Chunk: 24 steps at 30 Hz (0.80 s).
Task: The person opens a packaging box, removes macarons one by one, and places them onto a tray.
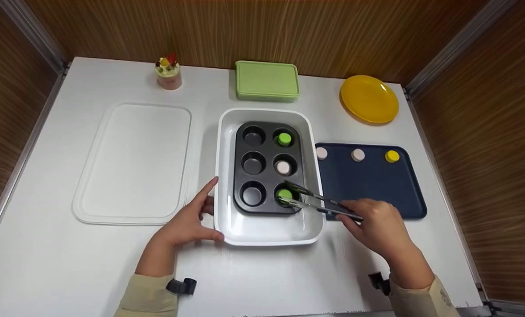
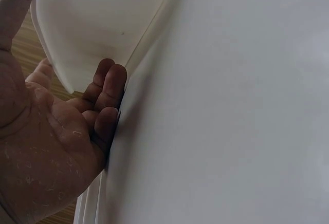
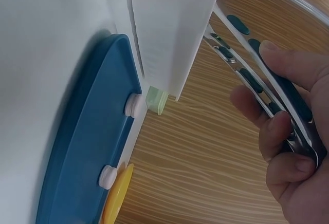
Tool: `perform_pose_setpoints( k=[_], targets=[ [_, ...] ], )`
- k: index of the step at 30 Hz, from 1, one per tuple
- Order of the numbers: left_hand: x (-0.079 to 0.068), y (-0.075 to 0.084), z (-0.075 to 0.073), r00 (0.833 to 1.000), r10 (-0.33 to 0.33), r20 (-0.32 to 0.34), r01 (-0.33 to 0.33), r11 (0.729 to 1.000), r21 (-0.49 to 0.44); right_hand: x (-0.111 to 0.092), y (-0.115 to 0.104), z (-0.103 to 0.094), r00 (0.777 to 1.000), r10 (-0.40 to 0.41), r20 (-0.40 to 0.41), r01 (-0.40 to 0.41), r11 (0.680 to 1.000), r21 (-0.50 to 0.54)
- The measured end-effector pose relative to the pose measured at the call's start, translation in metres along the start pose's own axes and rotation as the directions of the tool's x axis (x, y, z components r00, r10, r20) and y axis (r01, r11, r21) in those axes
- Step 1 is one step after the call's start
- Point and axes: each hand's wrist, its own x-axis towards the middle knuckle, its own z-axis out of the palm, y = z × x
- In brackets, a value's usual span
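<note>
My right hand (image 1: 375, 224) grips a pair of metal tongs (image 1: 322, 205) with dark inlays, also seen in the right wrist view. Their tips reach into the front right cup of a dark muffin tin (image 1: 268, 176), around a small green macaron-like piece (image 1: 284, 195). The tin lies in a deep white tub (image 1: 262, 233). Its right-hand cups also hold a pink piece (image 1: 283, 167) and another green piece (image 1: 284, 139); the left-hand cups are bare. Against the tub's left wall, my left hand (image 1: 187, 222) rests with index finger and thumb spread, the other fingers loosely bent.
Right of the tub, a navy tray (image 1: 368, 189) carries two pink pieces (image 1: 357, 155) and a yellow piece (image 1: 392, 156). Left lies a white lid (image 1: 134, 163). Behind stand a dessert cup (image 1: 169, 79), a green lidded box (image 1: 267, 80) and a yellow plate (image 1: 369, 99). Wood-grain panels border the table.
</note>
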Motion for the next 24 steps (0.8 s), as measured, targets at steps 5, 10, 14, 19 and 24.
perform_pose_setpoints(
  k=[5, 10, 14, 19, 24],
  targets=[
    [-0.0001, 0.0002, -0.0001, 1.000, 0.009, 0.002, -0.009, 1.000, -0.002, 0.0014, -0.0021, -0.0003, 0.999, 0.030, 0.027, -0.030, 1.000, -0.003],
    [-0.0001, 0.0009, 0.0000, 1.000, 0.004, 0.000, -0.004, 1.000, 0.000, 0.0033, -0.0034, -0.0005, 0.999, 0.031, 0.035, -0.030, 0.999, -0.017],
    [-0.0002, 0.0010, 0.0002, 1.000, 0.005, 0.000, -0.005, 1.000, 0.000, 0.0044, -0.0035, 0.0006, 0.999, 0.027, 0.045, -0.026, 0.999, -0.035],
    [-0.0001, 0.0015, 0.0001, 1.000, 0.018, 0.006, -0.018, 1.000, -0.007, 0.0059, -0.0064, 0.0000, 0.996, 0.052, 0.079, -0.048, 0.997, -0.053],
    [0.0001, 0.0018, -0.0002, 1.000, 0.021, 0.007, -0.021, 1.000, 0.002, 0.0071, -0.0096, -0.0012, 0.989, 0.088, 0.118, -0.081, 0.995, -0.062]
  ],
)
